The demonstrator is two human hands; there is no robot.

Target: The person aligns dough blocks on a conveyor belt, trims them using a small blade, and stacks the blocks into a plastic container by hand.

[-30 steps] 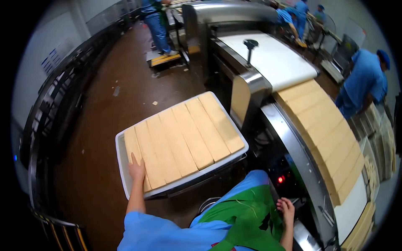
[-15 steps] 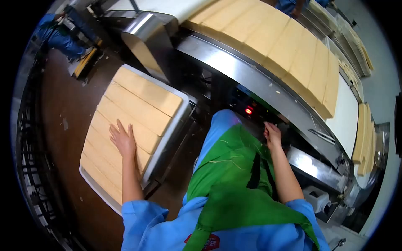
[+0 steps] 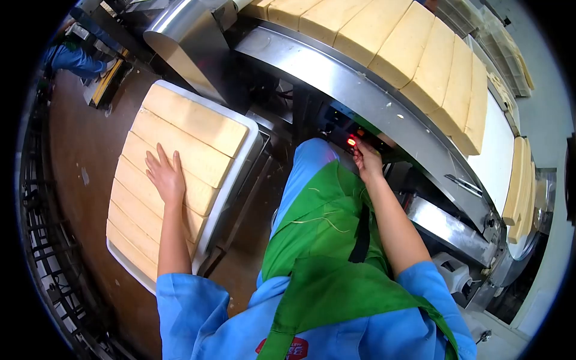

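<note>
Pale yellow blocks (image 3: pixel 174 129), cut in long strips, lie side by side in a white tray (image 3: pixel 254 137) on my left. My left hand (image 3: pixel 166 179) rests on top of them, palm down, fingers spread and stretched out. Under the conveyor's edge is a dark control panel (image 3: pixel 336 117) with a red-lit switch (image 3: pixel 351 142). At this switch are the fingertips of my right hand (image 3: pixel 367 159), curled together in a pinch. How firmly they hold it is partly hidden by the fingers.
More pale yellow blocks (image 3: pixel 399 45) stand in a row on the conveyor, behind its steel side rail (image 3: pixel 312 60). A knife-like tool (image 3: pixel 463 184) lies on the steel edge at right. A person in blue (image 3: pixel 75 60) is at the upper left.
My right hand has moved up and left to the red-lit switch. My left hand is still on the blocks. The view has shifted, and the conveyor row sits further up.
</note>
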